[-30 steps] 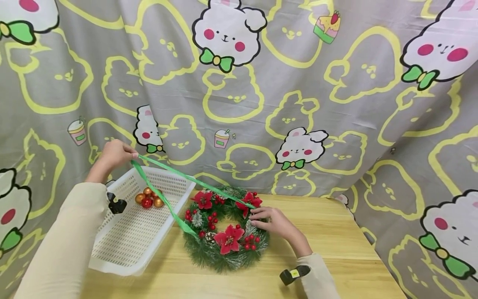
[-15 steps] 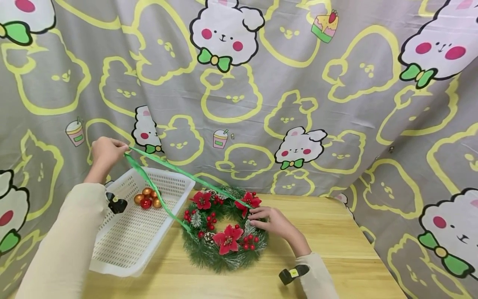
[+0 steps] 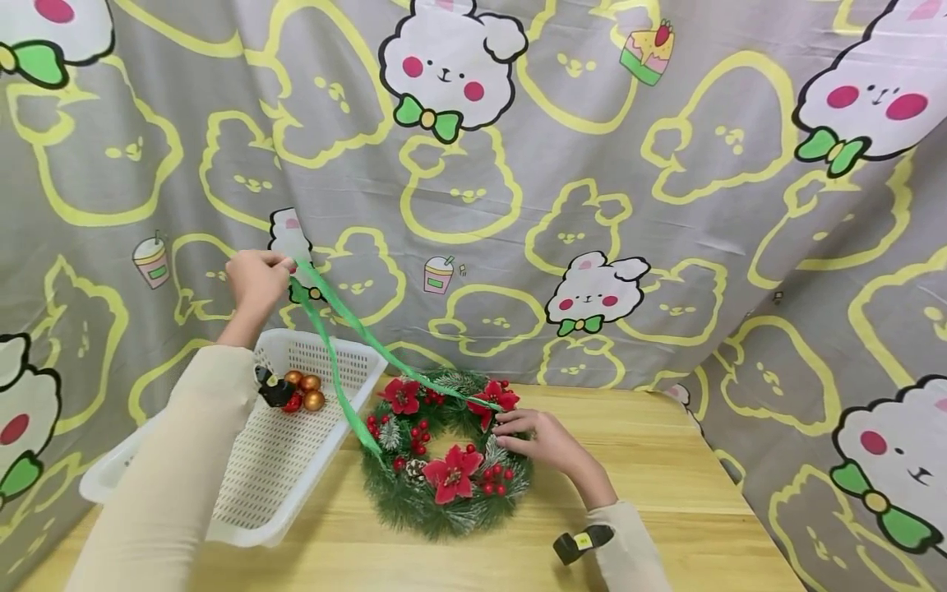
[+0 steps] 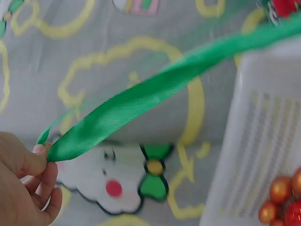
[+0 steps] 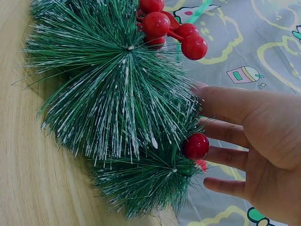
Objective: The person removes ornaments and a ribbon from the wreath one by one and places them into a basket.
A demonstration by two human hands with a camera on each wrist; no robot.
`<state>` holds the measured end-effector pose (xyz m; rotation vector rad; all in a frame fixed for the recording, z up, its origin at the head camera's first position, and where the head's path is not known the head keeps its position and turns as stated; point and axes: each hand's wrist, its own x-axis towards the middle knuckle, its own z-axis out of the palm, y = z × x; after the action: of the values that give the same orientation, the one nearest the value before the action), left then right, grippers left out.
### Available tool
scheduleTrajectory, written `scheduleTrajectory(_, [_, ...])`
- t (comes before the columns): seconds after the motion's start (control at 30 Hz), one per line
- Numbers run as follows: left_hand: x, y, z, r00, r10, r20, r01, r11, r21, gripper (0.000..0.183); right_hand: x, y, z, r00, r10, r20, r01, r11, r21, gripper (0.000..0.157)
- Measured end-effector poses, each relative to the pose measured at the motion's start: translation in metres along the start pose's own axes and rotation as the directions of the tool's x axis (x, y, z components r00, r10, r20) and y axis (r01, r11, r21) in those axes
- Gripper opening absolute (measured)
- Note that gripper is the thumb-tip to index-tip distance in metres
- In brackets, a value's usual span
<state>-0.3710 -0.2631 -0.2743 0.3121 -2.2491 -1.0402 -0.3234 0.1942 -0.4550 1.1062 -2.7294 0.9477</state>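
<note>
High over the basket, my left hand (image 3: 259, 281) pinches a green ribbon (image 4: 122, 110) between thumb and fingertips. Two strands of the ribbon slope down from it to a Christmas wreath (image 3: 459, 514) lying on the table. One strand meets the wreath's left side, the other its right side near a red flower. Red poinsettias (image 3: 453, 474), red berries (image 5: 156, 24), frosted sprigs and a pinecone (image 3: 416, 469) decorate the wreath. My right hand (image 3: 543, 440) rests at the wreath's right side with its fingers extended; in the right wrist view the fingertips reach the needles beside a berry.
A white perforated basket (image 3: 277, 526) stands left of the wreath, partly behind my left sleeve. Several gold and red baubles (image 3: 314, 400) lie in it. Beyond the wooden table (image 3: 666, 510) hangs a grey curtain (image 3: 473, 329) with bunny prints.
My left hand shifted slightly left, then moved right and up with the ribbon, whose strands now hang slacker and steeper. My right hand and the wreath have stayed in place.
</note>
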Motion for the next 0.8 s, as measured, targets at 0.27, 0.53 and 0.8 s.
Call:
scheduleTrajectory(0.27, [0.005, 0.011, -0.007, 1.0, 0.014, -0.01, -0.014, 0.999, -0.029, 0.028, 0.002, -0.001, 0.0, 1.0, 0.003, 0.0, -0.003, 1.0, -0.007, 0.025])
scheduleTrajectory(0.53, [0.023, -0.036, -0.043, 0.986, -0.137, -0.092, 0.134, 0.99, -0.034, 0.03, 0.002, 0.0, -0.001, 1.0, 0.004, 0.004, -0.004, 1.0, -0.009, 0.026])
scheduleTrajectory(0.8, [0.022, -0.056, -0.062, 0.966, -0.227, -0.123, 0.221, 0.973, -0.061, 0.035, -0.001, 0.001, -0.001, 1.0, 0.004, 0.007, -0.004, 1.0, -0.007, 0.026])
